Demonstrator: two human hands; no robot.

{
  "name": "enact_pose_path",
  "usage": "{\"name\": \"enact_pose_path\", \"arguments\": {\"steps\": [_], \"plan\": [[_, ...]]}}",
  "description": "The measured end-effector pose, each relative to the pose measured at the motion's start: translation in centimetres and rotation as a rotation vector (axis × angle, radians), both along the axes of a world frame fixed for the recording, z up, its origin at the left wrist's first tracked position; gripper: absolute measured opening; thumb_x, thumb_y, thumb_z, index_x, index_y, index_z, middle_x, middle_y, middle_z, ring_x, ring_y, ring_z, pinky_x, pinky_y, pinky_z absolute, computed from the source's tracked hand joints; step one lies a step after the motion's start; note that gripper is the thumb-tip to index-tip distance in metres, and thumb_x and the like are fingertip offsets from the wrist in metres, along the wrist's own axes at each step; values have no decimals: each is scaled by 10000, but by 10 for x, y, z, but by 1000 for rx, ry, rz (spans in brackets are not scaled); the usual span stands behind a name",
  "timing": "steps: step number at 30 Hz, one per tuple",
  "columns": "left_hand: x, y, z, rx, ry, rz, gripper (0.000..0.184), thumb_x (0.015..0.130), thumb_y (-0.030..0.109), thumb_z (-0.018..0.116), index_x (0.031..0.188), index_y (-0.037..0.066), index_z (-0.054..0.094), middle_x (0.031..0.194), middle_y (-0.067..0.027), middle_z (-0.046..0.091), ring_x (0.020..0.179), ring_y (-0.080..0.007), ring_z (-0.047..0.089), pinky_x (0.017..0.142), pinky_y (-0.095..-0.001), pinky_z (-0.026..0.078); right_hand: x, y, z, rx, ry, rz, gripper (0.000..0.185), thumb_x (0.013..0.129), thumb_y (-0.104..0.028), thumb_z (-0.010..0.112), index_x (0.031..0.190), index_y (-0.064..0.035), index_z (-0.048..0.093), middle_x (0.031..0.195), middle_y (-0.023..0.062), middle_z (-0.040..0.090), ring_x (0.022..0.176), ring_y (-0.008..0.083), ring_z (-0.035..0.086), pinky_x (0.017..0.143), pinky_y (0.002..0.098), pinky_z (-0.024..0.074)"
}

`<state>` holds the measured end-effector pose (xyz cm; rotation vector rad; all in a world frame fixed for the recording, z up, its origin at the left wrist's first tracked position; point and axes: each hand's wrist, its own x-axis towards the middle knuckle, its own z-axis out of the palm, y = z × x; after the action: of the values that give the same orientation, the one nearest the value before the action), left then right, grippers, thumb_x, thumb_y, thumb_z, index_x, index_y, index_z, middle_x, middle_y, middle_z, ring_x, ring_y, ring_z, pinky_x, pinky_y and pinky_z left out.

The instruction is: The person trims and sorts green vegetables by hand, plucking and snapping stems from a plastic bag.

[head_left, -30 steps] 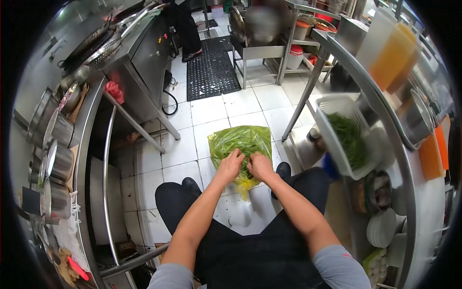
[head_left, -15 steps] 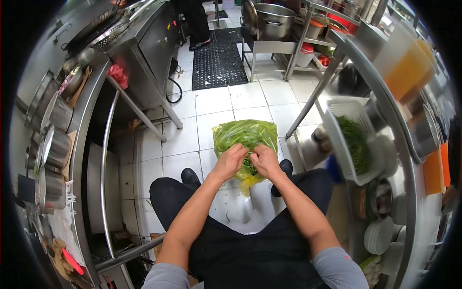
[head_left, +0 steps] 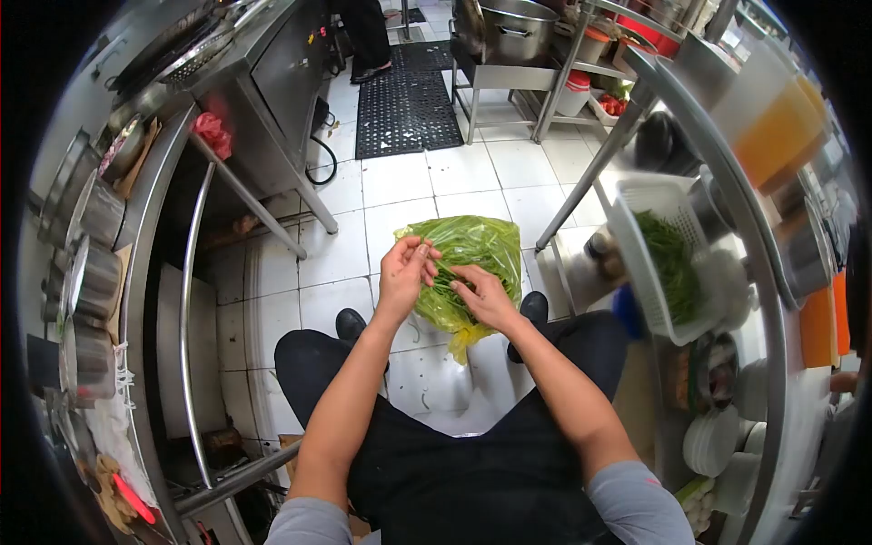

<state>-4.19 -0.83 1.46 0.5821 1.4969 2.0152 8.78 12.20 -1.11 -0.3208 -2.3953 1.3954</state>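
A yellow-green plastic bag (head_left: 486,241) full of long green vegetables lies between my knees, its knotted yellow end toward me. My left hand (head_left: 409,272) is raised over the bag's left side, fingertips pinched on thin green stems (head_left: 442,274). Over the bag's middle, my right hand (head_left: 483,295) has its thumb and fingers close together at the greens; whether a stem is between them is too small to tell.
A white basket (head_left: 627,250) of cut greens sits on the right rack's lower shelf. Steel pots (head_left: 95,283) line the left shelf. A person's legs (head_left: 365,36) are beside the black mat (head_left: 409,113). A large pot (head_left: 518,34) stands on a stand ahead.
My left hand has moved left and up, away from my right hand, with stems at its fingertips. My right hand has turned flatter over the bag.
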Motion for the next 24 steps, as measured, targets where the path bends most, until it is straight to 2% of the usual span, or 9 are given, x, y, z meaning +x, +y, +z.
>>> {"name": "enact_pose_path", "arguments": {"steps": [4,7,10,12,16,18,20,22,24], "plan": [[0,-4,0,4,-8,-15,169,1003,115,502,1091,-23,547,895,-87,650,658,-79,568,543,-216,470,-1,2,5,-30,-104,31,227,901,-166,563,986,5,684,911,183,661,836,328,654,749,417,503],[2,-5,1,-50,44,-28,167,1001,115,503,1083,-21,556,884,-76,653,657,-74,563,547,-217,472,1,3,5,144,-78,22,244,893,-179,538,865,9,692,790,172,662,745,321,659,702,405,503],[3,-4,1,-47,76,6,155,996,115,512,1063,-12,571,875,-66,661,658,-61,557,537,-206,454,-3,5,6,110,-98,-34,257,870,-184,528,838,10,693,732,180,653,700,322,656,678,399,509],[9,-2,3,-62,117,29,149,995,115,515,1054,-7,576,872,-64,665,669,-58,557,556,-203,450,-10,6,-1,-96,-90,-224,252,858,-183,533,820,3,699,688,173,655,664,339,649,669,397,518],[-10,-12,21,-58,265,231,145,994,121,517,1034,1,587,857,-64,674,706,-66,564,638,-205,451,-17,4,-31,-225,-136,-288,237,851,-197,557,845,-16,711,744,177,666,714,347,649,716,418,522],[-21,-19,23,-59,240,250,159,1007,140,488,1046,10,572,820,-55,659,731,-98,588,697,-244,479,-22,-8,-41,416,-36,-216,236,848,-229,587,869,-35,720,824,188,672,784,358,647,760,437,515],[-24,-22,21,-47,205,246,165,1011,150,479,1054,16,566,789,-44,645,734,-111,602,694,-273,497,-31,-19,-45,272,-118,-217,238,839,-244,604,877,-40,721,857,201,667,815,367,642,783,445,509],[-20,-23,26,5,-3,107,151,1012,142,468,1047,16,545,686,9,533,638,-94,542,589,-252,476,-41,-27,-51,85,-247,-231,254,813,-283,631,878,-56,725,870,214,668,838,388,640,799,453,505],[-20,-21,18,-85,29,59,144,1014,147,468,1053,27,538,709,0,543,608,-91,521,554,-253,459,-47,-31,-57,37,-283,-226,262,804,-291,635,864,-52,722,837,210,669,817,388,643,781,457,506]]}}
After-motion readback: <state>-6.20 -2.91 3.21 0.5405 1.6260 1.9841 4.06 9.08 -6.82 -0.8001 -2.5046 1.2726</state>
